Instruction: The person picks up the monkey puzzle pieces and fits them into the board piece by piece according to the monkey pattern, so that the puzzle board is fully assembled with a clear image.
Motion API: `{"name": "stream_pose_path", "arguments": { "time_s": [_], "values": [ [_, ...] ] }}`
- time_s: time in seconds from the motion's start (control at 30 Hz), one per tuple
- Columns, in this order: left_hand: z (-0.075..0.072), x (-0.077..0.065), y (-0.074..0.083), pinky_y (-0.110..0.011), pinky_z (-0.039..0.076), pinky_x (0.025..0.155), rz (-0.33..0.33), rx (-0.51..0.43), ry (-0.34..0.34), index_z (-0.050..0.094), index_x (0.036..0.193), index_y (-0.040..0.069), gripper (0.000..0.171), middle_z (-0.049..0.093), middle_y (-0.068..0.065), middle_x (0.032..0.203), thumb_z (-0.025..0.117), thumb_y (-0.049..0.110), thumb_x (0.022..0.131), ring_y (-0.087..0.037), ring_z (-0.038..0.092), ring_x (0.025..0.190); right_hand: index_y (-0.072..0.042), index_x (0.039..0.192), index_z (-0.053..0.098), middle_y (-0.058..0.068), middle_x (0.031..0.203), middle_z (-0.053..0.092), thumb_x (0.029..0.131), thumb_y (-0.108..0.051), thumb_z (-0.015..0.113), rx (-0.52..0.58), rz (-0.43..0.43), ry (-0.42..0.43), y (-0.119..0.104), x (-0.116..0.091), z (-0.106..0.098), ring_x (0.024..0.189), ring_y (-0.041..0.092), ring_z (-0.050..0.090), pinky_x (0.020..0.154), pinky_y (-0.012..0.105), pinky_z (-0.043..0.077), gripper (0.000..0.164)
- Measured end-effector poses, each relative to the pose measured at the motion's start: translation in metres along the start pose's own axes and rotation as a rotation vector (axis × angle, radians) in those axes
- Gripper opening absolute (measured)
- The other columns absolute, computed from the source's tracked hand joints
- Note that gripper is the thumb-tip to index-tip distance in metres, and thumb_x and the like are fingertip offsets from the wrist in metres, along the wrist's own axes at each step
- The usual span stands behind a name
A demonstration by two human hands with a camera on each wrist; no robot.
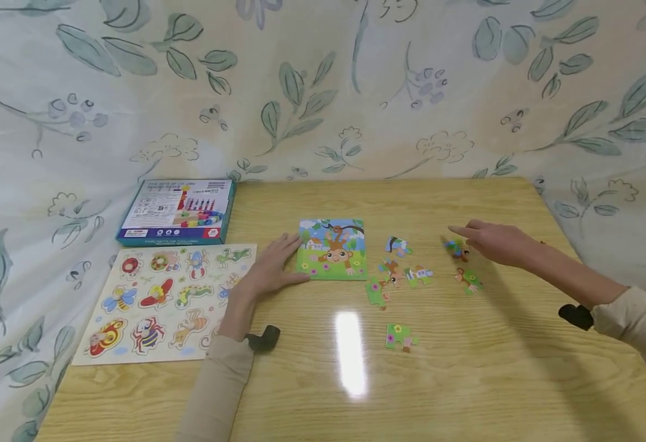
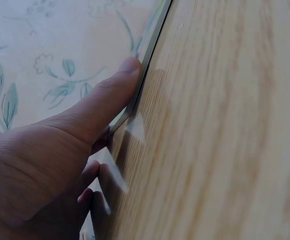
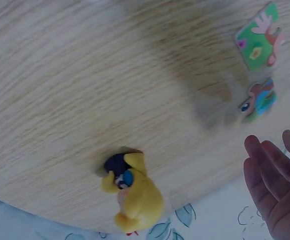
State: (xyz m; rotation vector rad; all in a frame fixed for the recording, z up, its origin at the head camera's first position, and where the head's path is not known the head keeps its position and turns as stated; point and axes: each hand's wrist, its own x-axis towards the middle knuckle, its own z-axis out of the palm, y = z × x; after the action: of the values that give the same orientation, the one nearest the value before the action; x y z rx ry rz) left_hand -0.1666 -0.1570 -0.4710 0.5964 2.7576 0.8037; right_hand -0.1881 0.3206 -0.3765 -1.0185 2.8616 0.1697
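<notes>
A square monkey puzzle lies on the wood-grained tabletop, irregular loose pieces scattered to its right, an insect board and a shallow box to its left. The left hand touches the puzzle's edge, fingers extended; the right hand is outstretched, empty fingers loose near a multicoloured piece.

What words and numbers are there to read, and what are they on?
"SETS OF COLUMN": top line on the box; the word before it is too blurred to be sure.
Other print on the box, including the mark in its red corner shape: too small or blurred.
Monkey picture and insect board: no words I can make out.
</notes>
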Motion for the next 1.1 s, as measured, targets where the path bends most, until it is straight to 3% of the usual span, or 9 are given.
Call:
{"name": "stream_pose_path", "arguments": {
  "time_s": [0.3,0.7,1.1],
  "values": [
    [0.001,-0.001,0.0,-0.051,0.01,0.125,0.008,-0.006,0.013,0.027,0.154,0.014,0.09,0.019,-0.004,0.163,0.068,0.054,0.084,-0.03,0.009,0.153,-0.004,0.137,0.053,0.007,0.094,0.058,0.091,-0.009,0.064,0.029,0.046,-0.041,0.005,-0.005,0.006,0.057,0.008,0.038,0.047,0.022,0.029,0.048],
    [0.002,0.0,0.001,-0.051,0.011,0.125,0.02,-0.009,0.014,0.027,0.154,0.014,0.09,0.02,-0.004,0.163,0.068,0.053,0.084,-0.031,0.01,0.153,-0.005,0.134,0.056,0.007,0.097,0.06,0.09,-0.013,0.067,0.008,0.002,-0.021,0.0,0.0,0.008,0.056,0.006,0.038,0.046,0.021,0.029,0.046],
    [0.001,0.0,0.0,-0.05,0.01,0.125,0.012,-0.006,0.011,0.026,0.155,0.015,0.089,0.02,-0.004,0.164,0.068,0.053,0.085,-0.029,0.009,0.153,-0.006,0.132,0.058,0.008,0.101,0.062,0.087,-0.016,0.071,0.017,-0.042,0.005,-0.016,0.008,0.006,0.059,0.004,0.047,0.044,0.02,0.033,0.048]
  ]
}}
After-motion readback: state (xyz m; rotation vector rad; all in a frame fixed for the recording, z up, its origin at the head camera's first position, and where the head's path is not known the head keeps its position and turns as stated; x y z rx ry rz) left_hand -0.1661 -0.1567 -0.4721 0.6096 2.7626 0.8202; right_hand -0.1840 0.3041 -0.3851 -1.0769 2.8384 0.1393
